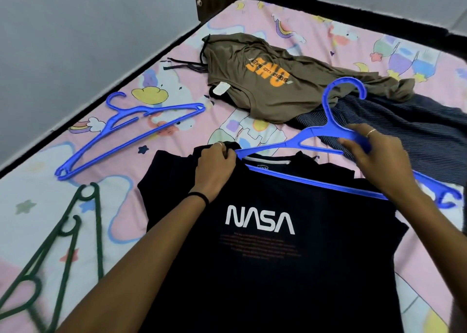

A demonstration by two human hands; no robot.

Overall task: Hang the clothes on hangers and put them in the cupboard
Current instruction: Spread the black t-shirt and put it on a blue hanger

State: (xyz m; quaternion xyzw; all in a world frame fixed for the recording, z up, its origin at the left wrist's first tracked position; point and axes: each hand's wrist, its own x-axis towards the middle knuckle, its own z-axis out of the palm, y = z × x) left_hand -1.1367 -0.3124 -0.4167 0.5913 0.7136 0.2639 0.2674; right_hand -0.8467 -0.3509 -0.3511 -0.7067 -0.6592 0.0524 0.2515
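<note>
Hands first: left hand point(217, 158) pinches the collar of the black NASA t-shirt point(265, 231) at the left shoulder, fingers curled into the fabric, apparently holding the neck opening up so the hanger can go in. Right hand point(367, 153) grips the blue hanger point(316, 134) on its right arm just below the hook, fingers wrapped over the plastic. Hanger's left tip sits at the collar right beside the left hand; its bottom bar lies across the shirt's upper chest, and the right end sticks out past the right shoulder. Judged as mid-insertion: one end entering the neck, the other not yet in.

Shirt lies flat, print up, on the bed point(38, 188), which has a pink cartoon sheet. Spare blue hanger point(121, 133) lies to the left, well apart from the shirt; dark green hangers point(68, 231) lie at lower left, partly blurred. Olive t-shirt point(267, 80) with orange print sits crumpled beyond, overlapping a striped dark garment point(409, 130) on the right — both probably waiting their turn. Cupboard not in view.
</note>
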